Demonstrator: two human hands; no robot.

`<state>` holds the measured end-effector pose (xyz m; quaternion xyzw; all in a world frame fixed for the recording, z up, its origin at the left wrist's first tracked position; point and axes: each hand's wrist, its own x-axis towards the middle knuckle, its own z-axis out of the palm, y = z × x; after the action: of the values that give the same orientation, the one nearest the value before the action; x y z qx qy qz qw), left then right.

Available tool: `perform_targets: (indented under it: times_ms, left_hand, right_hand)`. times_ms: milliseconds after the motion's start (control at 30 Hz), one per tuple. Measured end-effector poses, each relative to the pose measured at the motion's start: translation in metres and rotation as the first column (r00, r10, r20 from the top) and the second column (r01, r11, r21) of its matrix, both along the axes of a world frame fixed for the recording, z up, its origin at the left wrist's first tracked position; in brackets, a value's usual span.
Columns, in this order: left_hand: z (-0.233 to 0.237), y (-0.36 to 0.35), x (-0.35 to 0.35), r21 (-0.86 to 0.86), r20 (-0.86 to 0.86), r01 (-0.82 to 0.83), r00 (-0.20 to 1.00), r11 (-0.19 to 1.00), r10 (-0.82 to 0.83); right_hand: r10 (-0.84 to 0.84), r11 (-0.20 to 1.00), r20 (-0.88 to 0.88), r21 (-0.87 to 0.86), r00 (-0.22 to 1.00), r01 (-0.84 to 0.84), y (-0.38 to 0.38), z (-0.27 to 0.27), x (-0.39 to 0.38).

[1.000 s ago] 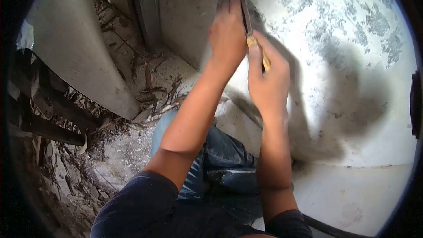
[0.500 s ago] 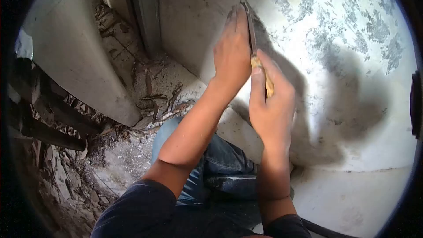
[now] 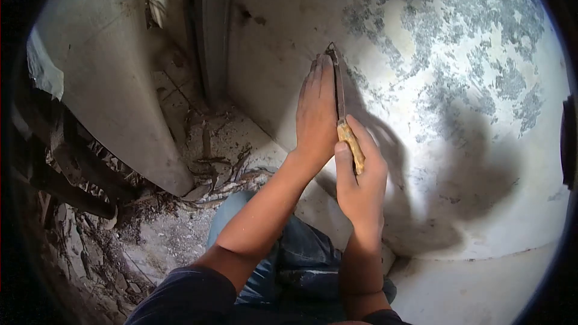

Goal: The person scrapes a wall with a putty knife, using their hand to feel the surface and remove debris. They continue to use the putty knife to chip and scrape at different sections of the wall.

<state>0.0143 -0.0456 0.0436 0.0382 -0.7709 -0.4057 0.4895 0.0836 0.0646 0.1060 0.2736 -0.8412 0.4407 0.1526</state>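
My right hand (image 3: pixel 363 171) is closed around the worn yellowish handle of a long-bladed hand tool (image 3: pixel 350 146). Its thin dark metal blade points up along the wall and is seen nearly edge-on, so its full shape is hidden. Flat against the left side of the blade lies my left hand (image 3: pixel 316 105), fingers stretched out and close together, dusted with grey. The blade tip shows just above the fingertips. Both hands are close to a pale wall (image 3: pixel 289 30) with grey patches where the surface has come off.
A large pale curved panel (image 3: pixel 108 84) stands at the left, with dark bars (image 3: pixel 75 186) below it. Flakes and debris (image 3: pixel 144 235) cover the floor. A grey upright frame (image 3: pixel 214 36) meets the wall. My bent leg in jeans (image 3: pixel 295 247) is below my arms.
The view has shifted, so the wall sits lower and slightly right. Both hands and the tool have moved down along the wall. The right hand keeps its grip; the left stays flat on the blade.
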Motion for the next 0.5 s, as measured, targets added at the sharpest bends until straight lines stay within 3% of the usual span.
perform_targets:
  times_ms: [100, 167, 300, 367, 500]
  left_hand:
    - [0.013, -0.010, 0.002, 0.033, -0.018, -0.028, 0.999, 0.999, 0.029]
    - [0.015, -0.014, 0.008, 0.028, 0.106, 0.076, 0.991, 0.997, -0.079]
    - [0.007, -0.006, 0.000, 0.105, 0.136, 0.122, 0.981, 0.987, -0.136]
    - [0.009, -0.009, -0.012, 0.039, -0.020, 0.012, 1.000, 0.999, -0.011]
    - [0.024, -0.028, -0.018, 0.069, 0.024, 0.008, 1.000, 0.998, -0.009]
  right_hand:
    - [0.039, 0.999, 0.044, -0.027, 0.998, -0.038, 0.001, 0.012, 0.006]
    - [0.061, 0.996, 0.023, -0.061, 0.998, -0.060, 0.005, 0.010, 0.009]
    - [0.048, 0.988, 0.150, -0.149, 0.988, -0.025, 0.002, 0.001, 0.012]
    - [0.035, 0.991, -0.002, -0.130, 0.999, -0.035, -0.005, 0.000, 0.001]
    - [0.060, 0.991, 0.065, -0.120, 0.996, -0.052, -0.016, 0.011, -0.008]
